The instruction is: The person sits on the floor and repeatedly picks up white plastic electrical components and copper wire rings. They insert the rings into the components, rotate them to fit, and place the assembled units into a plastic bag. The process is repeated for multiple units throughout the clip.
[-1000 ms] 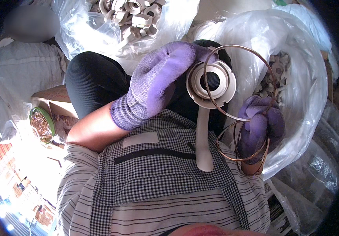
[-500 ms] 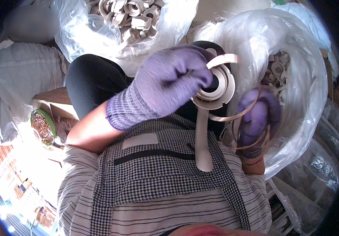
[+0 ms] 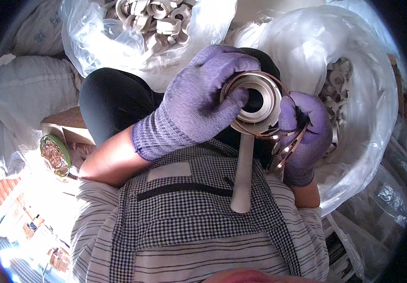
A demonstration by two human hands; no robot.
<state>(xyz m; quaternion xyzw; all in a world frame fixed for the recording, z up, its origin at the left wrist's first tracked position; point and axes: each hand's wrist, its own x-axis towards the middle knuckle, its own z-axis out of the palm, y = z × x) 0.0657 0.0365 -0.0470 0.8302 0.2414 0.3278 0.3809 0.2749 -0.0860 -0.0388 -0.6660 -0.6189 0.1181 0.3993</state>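
Observation:
My left hand [image 3: 203,99], in a purple knitted glove, grips a beige plastic part with a round, stepped ring head [image 3: 269,101]. The thumb lies over the ring's near-left rim, the fingers behind its far side. From the ring a long beige handle [image 3: 243,179] hangs down in front of my checked apron. A thin copper-coloured strip [image 3: 283,87] runs around the ring's outside and across to my right hand [image 3: 307,125], also gloved in purple. There the fingers are closed on the strip, and several loops of it hang below them. The fingers behind the ring are hidden.
A clear plastic bag [image 3: 95,47] of beige ring-shaped parts [image 3: 168,26] stands ahead. Another large clear bag [image 3: 373,94] with similar parts is at the right. At the left are a cardboard box [image 3: 69,125], a green-rimmed round container [image 3: 55,153] of coppery strips and stuffed sacks [image 3: 29,89].
My left hand has opened from a fist over the ring to a grip on its rim. The strip now lies around the ring, and my right hand has come up closer to it.

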